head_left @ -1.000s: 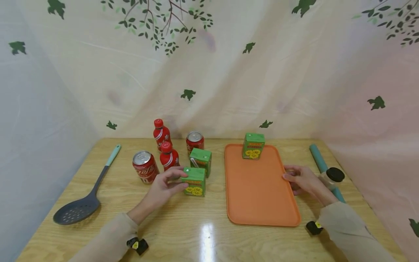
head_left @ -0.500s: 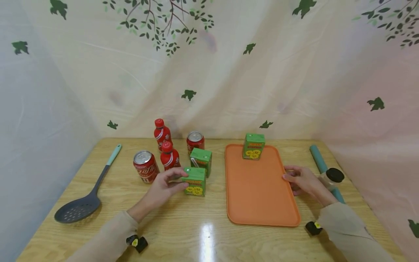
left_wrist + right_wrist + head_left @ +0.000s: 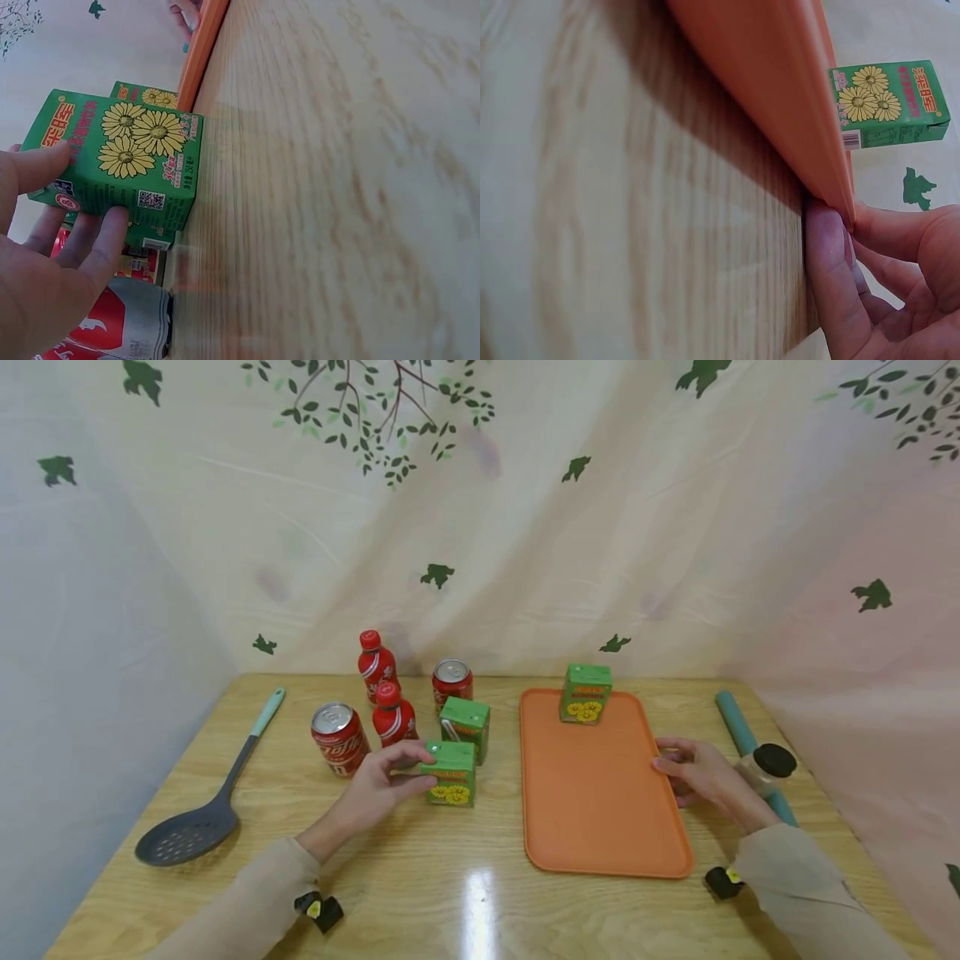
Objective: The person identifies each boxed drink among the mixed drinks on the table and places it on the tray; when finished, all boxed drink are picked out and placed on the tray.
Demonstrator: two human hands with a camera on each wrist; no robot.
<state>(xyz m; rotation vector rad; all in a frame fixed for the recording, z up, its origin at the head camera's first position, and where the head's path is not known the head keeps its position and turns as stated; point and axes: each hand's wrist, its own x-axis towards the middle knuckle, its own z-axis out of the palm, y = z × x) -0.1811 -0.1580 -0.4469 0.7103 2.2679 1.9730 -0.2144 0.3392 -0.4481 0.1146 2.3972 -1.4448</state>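
My left hand (image 3: pixel 375 789) grips a green drink carton (image 3: pixel 454 787) with yellow flowers, which stands upright on the table. In the left wrist view the thumb lies across the carton's (image 3: pixel 112 142) printed front, with fingers along its side. At the right, my right hand (image 3: pixel 701 777) pinches the long edge of an orange tray (image 3: pixel 600 810). The right wrist view has the thumb on the tray's (image 3: pixel 780 97) rim and a finger under it. Another flowered carton (image 3: pixel 587 695) stands at the tray's far end. Right behind the gripped carton is a third green carton (image 3: pixel 467 727) with a straw on its side.
Two red bottles (image 3: pixel 395 724) and two red cans (image 3: pixel 341 742) stand behind and left of the left hand. A dark slotted spoon (image 3: pixel 191 833) lies far left. On the right, a teal rod (image 3: pixel 737 722) lies beside a black-lidded jar (image 3: pixel 774 762). A printed cloth hangs behind the table.
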